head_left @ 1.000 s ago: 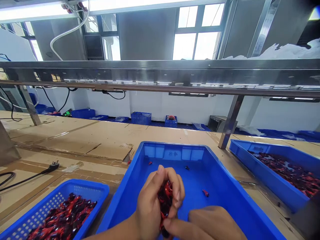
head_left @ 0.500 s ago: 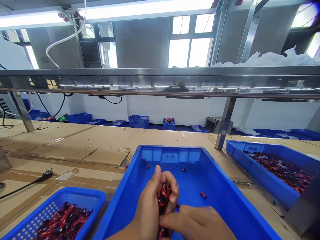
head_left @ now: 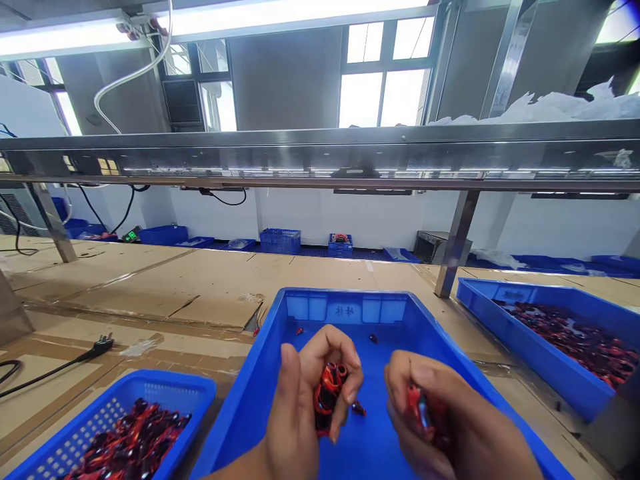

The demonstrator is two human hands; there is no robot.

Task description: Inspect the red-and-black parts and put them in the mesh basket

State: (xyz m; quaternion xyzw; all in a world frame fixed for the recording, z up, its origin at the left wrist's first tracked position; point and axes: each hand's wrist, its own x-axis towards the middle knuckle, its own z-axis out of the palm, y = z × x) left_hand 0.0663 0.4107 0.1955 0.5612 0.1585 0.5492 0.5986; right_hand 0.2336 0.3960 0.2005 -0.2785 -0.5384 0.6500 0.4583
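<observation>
Small red-and-black pieces (head_left: 330, 393) are cradled in the curled fingers of the left hand (head_left: 305, 407), its thumb raised; others are pinched by the bent fingers of the right hand (head_left: 440, 413), both held over the near half of the blue tray (head_left: 375, 427).

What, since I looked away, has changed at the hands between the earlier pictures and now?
The right hand has moved right, away from the left hand, and now holds red and black pieces. A loose piece shows between them in the blue tray; I cannot tell whether it just fell. The left hand stays cupped around its own pieces; the blue basket has not moved.
</observation>
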